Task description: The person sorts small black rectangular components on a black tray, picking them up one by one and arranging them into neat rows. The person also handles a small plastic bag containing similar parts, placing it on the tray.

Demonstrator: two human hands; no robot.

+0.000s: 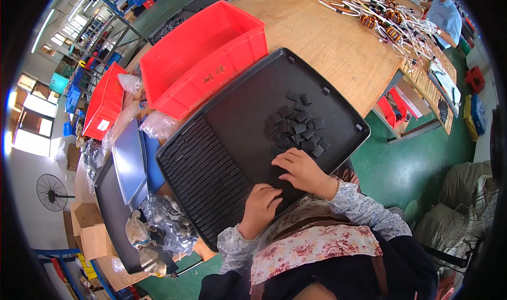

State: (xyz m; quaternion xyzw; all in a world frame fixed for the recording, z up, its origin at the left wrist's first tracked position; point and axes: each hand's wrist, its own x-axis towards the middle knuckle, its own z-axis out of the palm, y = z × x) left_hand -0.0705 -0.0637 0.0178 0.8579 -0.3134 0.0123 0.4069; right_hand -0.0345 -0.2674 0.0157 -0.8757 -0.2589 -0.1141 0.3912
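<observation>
A large black tray [237,110] lies tilted across my view. Rows of thin black pieces [206,176] are packed side by side over its left part. On its right half, a loose heap of small flat black pieces [298,126] is spread. My right hand [306,172] is just below this heap, thumb and forefinger curled toward each other; a dark spot shows between the tips, too small to name. Near the tray's lower edge, to the right of the rows, is my left hand [259,207] with its fingers bent together. Whatever it may hold is hidden.
A red bin [206,62] stands beyond the tray on the wooden table [317,41]. Bundled wires with copper coils [391,23] lie at the far right, near another person [443,20]. Plastic bags, gloves [138,230] and a second dark tray [113,215] are at left.
</observation>
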